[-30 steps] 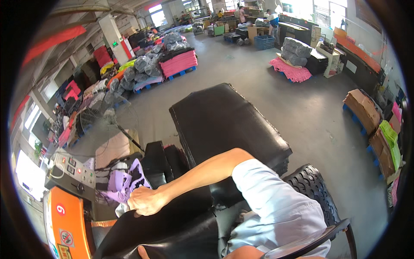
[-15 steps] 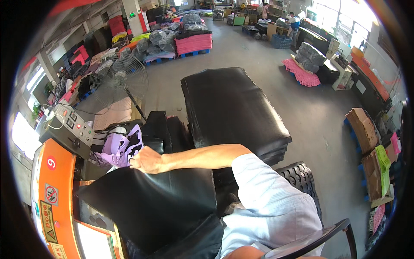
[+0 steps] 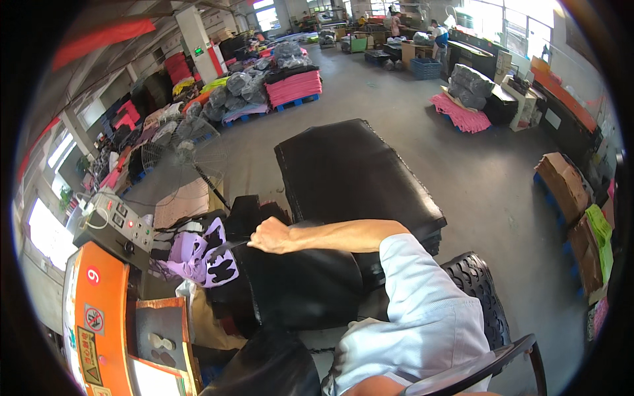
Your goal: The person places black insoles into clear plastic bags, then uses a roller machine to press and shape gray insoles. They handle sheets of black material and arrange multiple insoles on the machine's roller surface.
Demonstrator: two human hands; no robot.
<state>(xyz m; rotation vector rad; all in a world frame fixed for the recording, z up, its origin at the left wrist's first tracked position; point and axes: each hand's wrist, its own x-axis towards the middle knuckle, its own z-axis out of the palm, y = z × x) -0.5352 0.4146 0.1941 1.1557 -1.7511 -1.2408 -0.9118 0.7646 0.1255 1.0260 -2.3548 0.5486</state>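
One blurry dark strip (image 3: 229, 247) is up, gripped by fingers of the right hand (image 3: 269, 236) near the right edge of the purple scrap (image 3: 188, 254); left hand's out of view. Midway, I'd guess: lifted, not set down.

Number disc (image 3: 94, 275) (plus signs (image 3: 94, 319)) on orange machine (image 3: 115, 290)

Grey floor (image 3: 370, 105) gleams; bright windows (image 3: 514, 30) upper right; pale pillar (image 3: 193, 33) at left.
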